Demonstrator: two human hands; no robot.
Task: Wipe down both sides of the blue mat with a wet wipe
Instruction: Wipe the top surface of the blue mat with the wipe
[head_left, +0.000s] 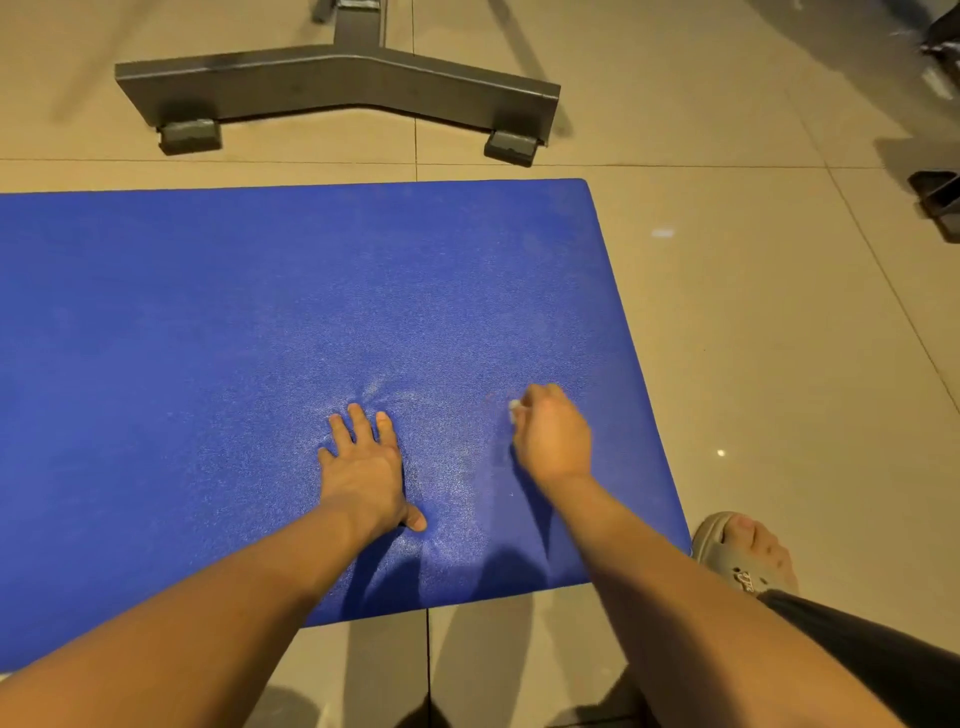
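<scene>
**Fig. 1. A soft mat under two hands: one pins, one wipes**

The blue mat (249, 312) lies flat on the tiled floor (779, 364). Its right end and near edge are in view; its left end runs out of frame. My left hand (363, 467) rests on it with fingers straight and spread, palm pressing down. My right hand (553, 436), just beside it, is curled round the wet wipe (514, 410), of which only a white scrap shows at my fingertips, against the mat's surface.

Note the creases radiating from under my left palm and fingertips. From these I judge the mat to be soft, compressible foam, light for its area. Its grainy face should grip a wipe rather than let it skate. Such a sheet is likely to ruck or creep under a stroke, hence the pinning hand. To turn it, I would take the near edge close to the right corner with both hands and expect it to flop.

A grey metal stand base (337, 88) sits beyond the far edge, and my sandalled foot (743, 551) is beside the near right corner.
</scene>
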